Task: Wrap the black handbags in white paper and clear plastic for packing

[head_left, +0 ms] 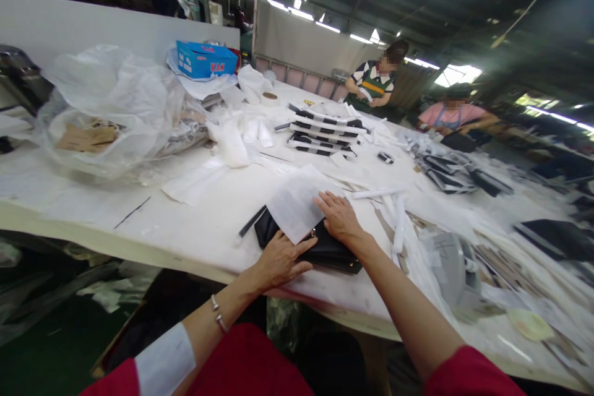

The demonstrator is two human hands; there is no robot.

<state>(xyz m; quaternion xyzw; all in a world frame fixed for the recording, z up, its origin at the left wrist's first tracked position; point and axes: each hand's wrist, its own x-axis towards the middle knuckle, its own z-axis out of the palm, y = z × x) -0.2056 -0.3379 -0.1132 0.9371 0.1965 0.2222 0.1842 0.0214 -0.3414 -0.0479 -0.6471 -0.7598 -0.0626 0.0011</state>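
A black handbag point(331, 252) with small gold-coloured metal fittings lies flat near the front edge of the white table. Over its upper left part rests a sheet of thin white paper point(297, 203). My left hand point(285, 260) lies on the bag's near side, fingers spread, just below the paper's lower corner. On the right, my right hand point(338, 215) is laid over the paper's right edge and the bag, its fingers stretched out. A dark strap end point(252, 223) sticks out from the bag's left side.
Beyond the bag stands a stack of wrapped black pieces point(327, 133). A plastic bag point(116, 117) and a blue box point(206, 60) are at the left. A grey tape dispenser point(450, 266) and paper strips lie at the right. Two people point(374, 83) work across the table.
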